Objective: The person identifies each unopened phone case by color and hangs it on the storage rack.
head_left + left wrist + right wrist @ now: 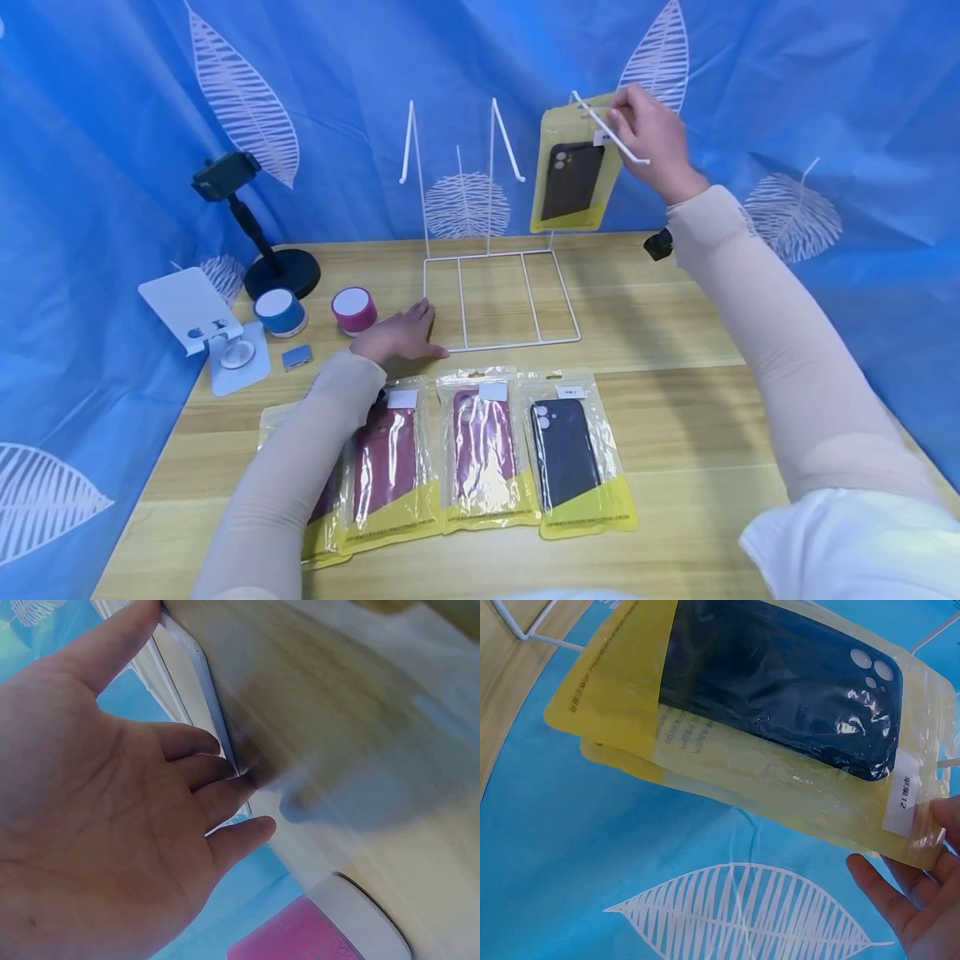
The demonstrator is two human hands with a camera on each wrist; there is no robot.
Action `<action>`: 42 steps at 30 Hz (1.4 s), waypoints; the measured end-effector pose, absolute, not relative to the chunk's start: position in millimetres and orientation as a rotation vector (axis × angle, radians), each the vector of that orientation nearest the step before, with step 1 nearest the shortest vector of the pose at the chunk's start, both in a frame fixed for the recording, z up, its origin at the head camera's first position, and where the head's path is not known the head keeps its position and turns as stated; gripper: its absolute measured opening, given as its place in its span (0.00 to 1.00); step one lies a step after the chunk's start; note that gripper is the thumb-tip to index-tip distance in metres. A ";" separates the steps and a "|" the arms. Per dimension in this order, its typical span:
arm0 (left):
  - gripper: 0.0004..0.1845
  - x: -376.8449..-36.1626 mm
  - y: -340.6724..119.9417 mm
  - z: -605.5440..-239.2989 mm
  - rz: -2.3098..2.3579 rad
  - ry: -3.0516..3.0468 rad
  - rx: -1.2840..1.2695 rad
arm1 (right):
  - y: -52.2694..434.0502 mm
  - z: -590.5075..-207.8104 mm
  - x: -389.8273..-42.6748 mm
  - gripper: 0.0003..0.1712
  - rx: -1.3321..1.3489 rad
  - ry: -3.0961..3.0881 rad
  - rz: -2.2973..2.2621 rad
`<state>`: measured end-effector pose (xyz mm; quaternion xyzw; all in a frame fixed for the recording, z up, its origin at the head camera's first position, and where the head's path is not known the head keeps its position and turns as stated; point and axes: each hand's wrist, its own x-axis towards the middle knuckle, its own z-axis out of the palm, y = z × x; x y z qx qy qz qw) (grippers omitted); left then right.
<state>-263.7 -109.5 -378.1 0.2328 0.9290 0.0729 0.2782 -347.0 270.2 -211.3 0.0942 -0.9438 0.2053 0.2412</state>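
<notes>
Right hand (652, 133), up at one o'clock, pinches the top of a yellow packet with a black phone case (573, 171) at the wire rack's (498, 300) right hook. Left hand (401, 333), fingers flat, presses the rack's base at its seven o'clock corner. More packeted cases (480, 450) lie at six o'clock on the table (675, 333).

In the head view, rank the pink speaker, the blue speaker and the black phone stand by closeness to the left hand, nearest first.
From the left hand:
1. Pink speaker, just to its left.
2. Blue speaker, farther left, beyond the pink one.
3. Black phone stand, back left, near the curtain.
</notes>
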 end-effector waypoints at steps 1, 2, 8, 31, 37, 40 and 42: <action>0.53 -263.8 -109.0 -378.0 0.196 2.493 0.624 | 270.0 -211.3 -347.7 0.23 0.253 -2.577 0.567; 0.53 -263.9 -108.6 -378.0 0.197 2.493 0.624 | 269.9 -211.4 -348.1 0.23 0.249 -2.574 0.578; 0.53 -265.3 -107.0 -379.6 0.188 2.495 0.634 | 270.1 -219.7 -340.8 0.27 0.176 -2.498 0.656; 0.54 -266.8 -108.3 -384.8 0.288 2.504 0.571 | 252.8 -401.8 -241.9 0.51 0.730 -3.377 0.276; 0.55 -265.0 -108.7 -380.4 0.298 2.500 0.564 | 250.2 -404.6 -240.0 0.54 0.697 -3.415 0.228; 0.55 -264.4 -108.8 -378.4 0.296 2.497 0.572 | 248.3 -405.6 -239.4 0.53 0.680 -3.420 0.204; 0.55 -263.9 -108.8 -377.6 0.288 2.507 0.588 | 247.3 -406.4 -239.3 0.53 0.669 -3.420 0.181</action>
